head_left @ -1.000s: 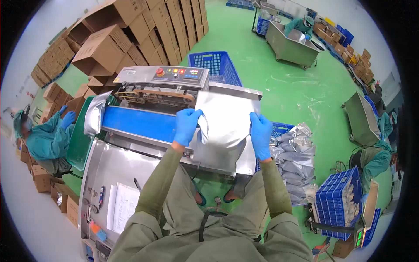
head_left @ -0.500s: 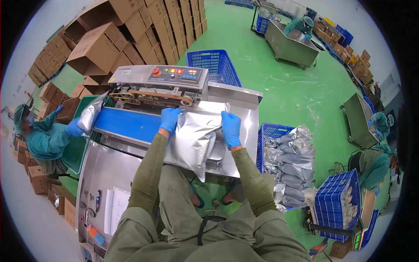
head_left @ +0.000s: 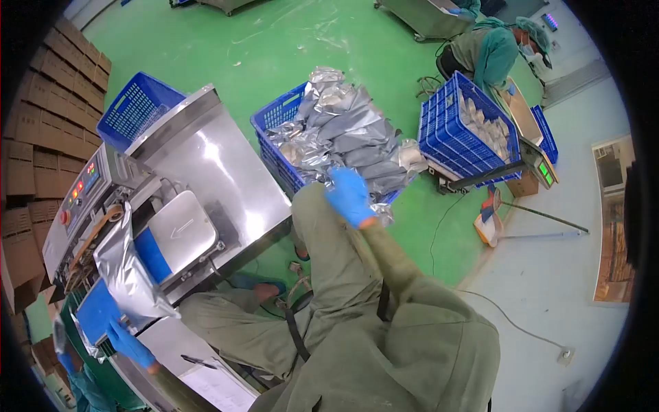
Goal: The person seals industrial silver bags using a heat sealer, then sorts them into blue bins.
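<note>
My left hand (head_left: 130,345), in a blue glove, is beside the blue conveyor belt (head_left: 100,312) of the sealing machine, fingers apart, close under a silver bag (head_left: 129,275). The bag lies across the belt, its upper end at the machine's brown band. My right hand (head_left: 349,197), also gloved in blue, is at the near edge of a heap of silver bags (head_left: 357,130) in a blue crate (head_left: 274,159). Its fingertips are hard to make out, and whether they grip a bag cannot be told.
A steel table (head_left: 226,165) with a small metal plate (head_left: 182,228) stands between machine and crate. An empty blue crate (head_left: 141,110) is behind it. At right, a filled crate (head_left: 456,130) sits on a scale near a seated co-worker (head_left: 498,58). Cartons (head_left: 55,123) are stacked left.
The view has swung right. My left hand has let go of the silver bag's top, which is now at the machine. My right hand has left that bag and moved to the heap.
</note>
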`<state>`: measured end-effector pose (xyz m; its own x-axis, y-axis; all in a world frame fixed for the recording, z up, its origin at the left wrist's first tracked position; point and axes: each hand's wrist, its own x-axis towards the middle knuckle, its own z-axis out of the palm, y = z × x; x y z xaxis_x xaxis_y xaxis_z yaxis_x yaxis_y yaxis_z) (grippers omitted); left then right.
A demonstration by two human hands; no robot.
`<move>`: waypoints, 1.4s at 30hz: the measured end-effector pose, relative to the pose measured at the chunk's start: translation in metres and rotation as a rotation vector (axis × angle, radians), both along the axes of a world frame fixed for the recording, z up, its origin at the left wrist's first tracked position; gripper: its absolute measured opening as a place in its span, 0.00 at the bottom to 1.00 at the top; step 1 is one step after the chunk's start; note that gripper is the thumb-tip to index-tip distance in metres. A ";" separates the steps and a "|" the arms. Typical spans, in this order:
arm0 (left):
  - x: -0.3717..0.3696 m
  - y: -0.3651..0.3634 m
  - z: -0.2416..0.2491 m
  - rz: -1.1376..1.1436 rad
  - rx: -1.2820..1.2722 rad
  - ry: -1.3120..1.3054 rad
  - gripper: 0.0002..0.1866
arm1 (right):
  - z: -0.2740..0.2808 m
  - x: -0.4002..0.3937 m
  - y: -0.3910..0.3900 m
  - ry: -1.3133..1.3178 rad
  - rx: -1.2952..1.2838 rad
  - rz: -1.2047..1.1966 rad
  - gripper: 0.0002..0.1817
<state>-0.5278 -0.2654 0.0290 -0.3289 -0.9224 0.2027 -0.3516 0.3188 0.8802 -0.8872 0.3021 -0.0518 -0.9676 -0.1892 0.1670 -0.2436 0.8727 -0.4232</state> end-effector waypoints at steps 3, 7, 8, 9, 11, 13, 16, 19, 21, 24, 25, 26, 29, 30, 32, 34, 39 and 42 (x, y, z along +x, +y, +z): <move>0.020 0.057 -0.006 0.118 -0.165 -0.109 0.19 | -0.077 0.024 0.083 -0.194 0.478 -0.083 0.19; 0.006 0.103 -0.004 0.184 -0.274 -0.078 0.16 | -0.138 -0.016 0.094 0.045 0.224 0.051 0.16; 0.004 0.116 0.002 0.149 -0.268 -0.056 0.15 | -0.125 -0.026 0.086 0.017 0.182 0.030 0.15; -0.004 0.131 0.007 0.115 -0.259 -0.026 0.13 | -0.090 -0.044 0.077 -0.003 0.142 0.009 0.15; -0.029 0.162 0.001 -0.028 -0.246 0.089 0.10 | -0.015 -0.071 0.059 0.031 0.067 0.088 0.14; -0.063 0.212 0.004 -0.254 -0.208 0.111 0.11 | 0.062 -0.080 0.039 0.118 0.004 0.303 0.14; -0.152 0.294 0.048 -0.642 -0.247 -0.100 0.31 | 0.215 -0.048 -0.021 0.186 0.028 0.618 0.13; -0.230 0.309 0.072 -0.850 -0.255 0.061 0.53 | 0.291 -0.018 -0.080 0.336 -0.020 0.935 0.13; -0.266 0.284 0.079 -0.919 -0.081 0.153 0.56 | 0.327 0.002 -0.120 0.329 -0.011 1.130 0.13; -0.263 0.227 0.097 -1.034 0.140 0.071 0.49 | 0.364 0.026 -0.170 0.255 0.062 1.261 0.13; -0.252 0.196 0.094 -1.062 -0.004 -0.065 0.48 | 0.372 0.027 -0.181 0.271 0.085 1.274 0.11; -0.241 0.173 0.094 -1.089 -0.143 -0.212 0.46 | 0.369 0.025 -0.187 0.217 -0.196 1.222 0.11; -0.200 0.138 0.013 -0.830 -0.066 0.147 0.35 | 0.323 0.010 -0.193 0.094 -0.697 1.026 0.15; -0.196 0.126 -0.003 -0.805 -0.085 0.134 0.34 | 0.295 0.005 -0.195 0.130 -0.660 0.987 0.17; -0.187 0.102 -0.033 -0.754 -0.120 0.106 0.31 | 0.249 0.014 -0.215 0.190 -0.631 0.919 0.17; -0.177 0.108 -0.014 -0.827 0.173 0.129 0.32 | 0.214 0.038 -0.238 0.241 -0.620 0.875 0.14; -0.149 0.116 0.109 -0.831 -0.040 0.109 0.21 | 0.186 0.004 -0.251 0.408 -0.358 0.928 0.08; -0.139 0.097 0.128 -0.865 -0.370 -0.099 0.18 | 0.180 -0.002 -0.247 0.460 -0.354 0.993 0.10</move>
